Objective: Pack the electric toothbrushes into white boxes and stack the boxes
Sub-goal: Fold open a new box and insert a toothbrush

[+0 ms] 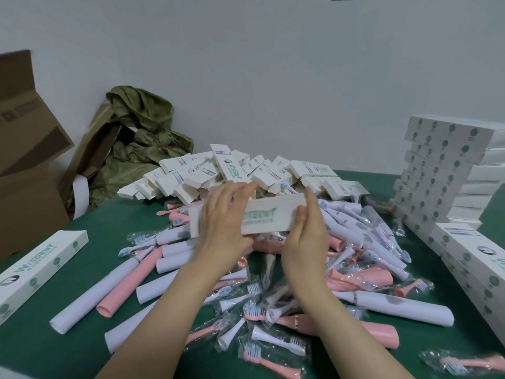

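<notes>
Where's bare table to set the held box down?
Near-left green table cover, between the lone white carton and the loose pink and white toothbrush handles. Centre: crowded with bagged brush heads. Right: stacked white boxes.

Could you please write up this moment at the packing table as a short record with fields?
Surface: green table
Left hand: holds the white box near its left end
Right hand: holds the same box at its right end
Below the hands: pink and white toothbrushes and wrapped brush heads, loosely piled
Behind: heap of open boxes
Right side: stacked boxes
Left side: single box lying flat; cardboard carton
</notes>
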`<move>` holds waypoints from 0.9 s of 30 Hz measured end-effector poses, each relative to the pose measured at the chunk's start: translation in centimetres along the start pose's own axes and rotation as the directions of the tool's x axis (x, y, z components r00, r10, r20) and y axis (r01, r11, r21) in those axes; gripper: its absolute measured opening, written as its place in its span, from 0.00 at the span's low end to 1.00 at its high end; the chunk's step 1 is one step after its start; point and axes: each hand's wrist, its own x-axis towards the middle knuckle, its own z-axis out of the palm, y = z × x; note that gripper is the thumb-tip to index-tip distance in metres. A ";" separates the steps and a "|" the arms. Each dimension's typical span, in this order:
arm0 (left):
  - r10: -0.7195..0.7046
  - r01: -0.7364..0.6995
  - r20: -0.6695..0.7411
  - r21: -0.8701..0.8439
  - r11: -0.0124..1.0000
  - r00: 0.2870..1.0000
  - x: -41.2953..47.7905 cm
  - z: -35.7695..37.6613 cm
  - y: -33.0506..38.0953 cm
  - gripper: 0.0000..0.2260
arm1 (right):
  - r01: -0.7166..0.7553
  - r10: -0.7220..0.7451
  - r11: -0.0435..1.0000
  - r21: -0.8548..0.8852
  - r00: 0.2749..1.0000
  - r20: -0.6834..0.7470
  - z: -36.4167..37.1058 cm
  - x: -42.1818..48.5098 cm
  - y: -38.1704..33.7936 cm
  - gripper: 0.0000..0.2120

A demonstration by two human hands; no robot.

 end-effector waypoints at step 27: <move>-0.932 0.668 0.080 0.675 0.312 0.355 -3.8 -17.3 -16.1 0.27 | -0.272 0.278 0.949 -0.159 0.961 0.015 -2.5 1.3 1.0 0.16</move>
